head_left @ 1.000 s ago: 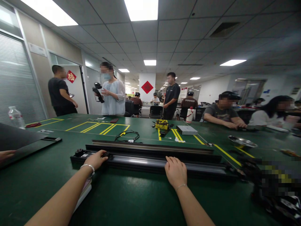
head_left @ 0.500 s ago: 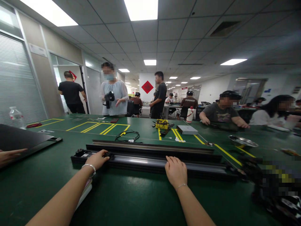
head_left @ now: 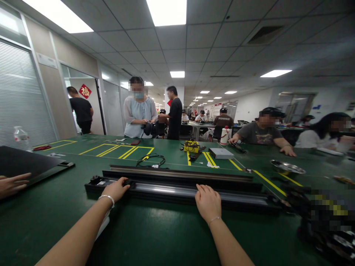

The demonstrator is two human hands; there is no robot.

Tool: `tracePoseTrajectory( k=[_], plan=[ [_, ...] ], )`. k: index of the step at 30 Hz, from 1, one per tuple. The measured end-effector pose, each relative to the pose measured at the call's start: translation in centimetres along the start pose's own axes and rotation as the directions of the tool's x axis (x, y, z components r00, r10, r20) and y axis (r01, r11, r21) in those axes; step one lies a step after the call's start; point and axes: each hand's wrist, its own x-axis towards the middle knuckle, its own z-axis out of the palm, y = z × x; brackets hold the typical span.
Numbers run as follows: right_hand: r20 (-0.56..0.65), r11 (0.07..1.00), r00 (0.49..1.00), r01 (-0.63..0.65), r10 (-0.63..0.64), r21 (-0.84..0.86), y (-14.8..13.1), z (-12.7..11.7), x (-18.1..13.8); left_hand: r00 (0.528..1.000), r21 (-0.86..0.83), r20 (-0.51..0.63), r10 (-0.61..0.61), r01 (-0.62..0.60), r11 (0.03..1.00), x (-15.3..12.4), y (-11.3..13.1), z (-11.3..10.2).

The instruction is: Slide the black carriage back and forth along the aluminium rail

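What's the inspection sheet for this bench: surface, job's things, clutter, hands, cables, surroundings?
Surface: green table, yellow tape lines.
Job's things: long black rail lying flat, a second black bar behind it.
Clutter: yellow box, grey box, metal dish, water bottle, black panel with another person's hand at its edge.
Hands: left hand on the rail's left end; right hand laid near its middle.
Cables: black cable looped, apart from the rail.
Surroundings: office, people standing and seated at the far side.
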Motion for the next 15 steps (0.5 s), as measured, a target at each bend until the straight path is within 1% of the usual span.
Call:
tracePoseTrajectory(
  k=[7,15],
  plan=[
    [0.001,1.0,1.0,0.0,0.0,-0.008,-0.04,-0.01,-0.01,1.0,0.013,-0.011,-0.028,0.028,1.0,-0.15,0.72,0.01],
    [0.006,1.0,1.0,-0.001,0.001,0.007,-0.04,-0.04,-0.03,0.999,0.013,-0.01,-0.031,0.032,0.999,-0.28,0.97,-0.19]
  ],
)
